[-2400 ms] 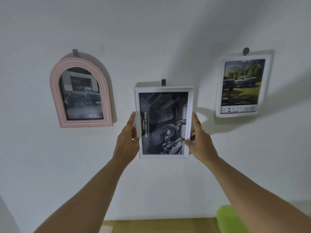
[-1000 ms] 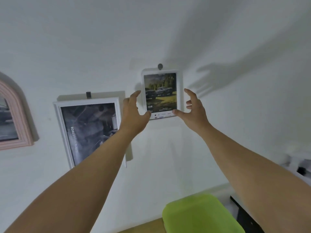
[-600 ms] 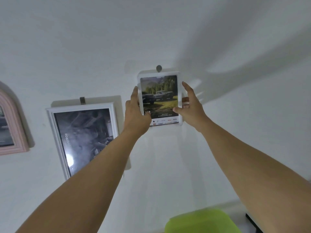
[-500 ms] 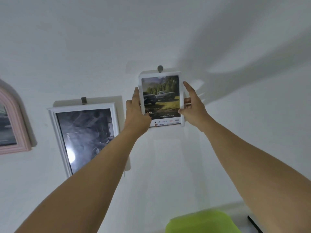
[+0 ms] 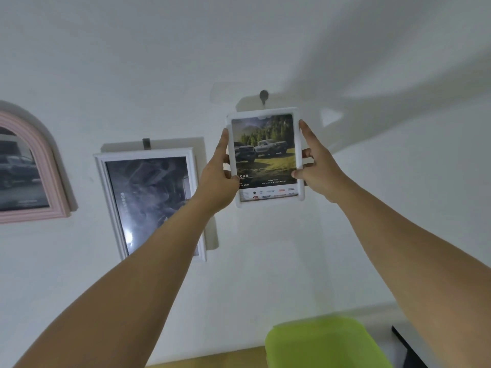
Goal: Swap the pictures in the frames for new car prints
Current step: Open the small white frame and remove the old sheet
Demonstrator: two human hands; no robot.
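Note:
A small white frame point(image 5: 299, 144) with a print of two pickup trucks in a green field sits just below a grey wall hook point(image 5: 263, 96). My left hand point(image 5: 219, 176) grips its left edge and my right hand point(image 5: 317, 168) grips its right edge, thumbs over the front. To the left hangs a larger white frame point(image 5: 106, 187) with a dark car-interior print, partly covered by my left forearm. At the far left hangs a pink arched frame point(image 5: 50, 160) with a dark pickup print.
The frames hang on a plain white wall. A lime-green rounded object point(image 5: 324, 343) sits below at the bottom right. A strip of wooden surface point(image 5: 207, 359) shows beside it, and a dark edge point(image 5: 403, 346) lies at the far right.
My hands left the larger white frame, reached right and closed on both sides of the small white frame. In the last half second the frame has stayed in my grip under the hook.

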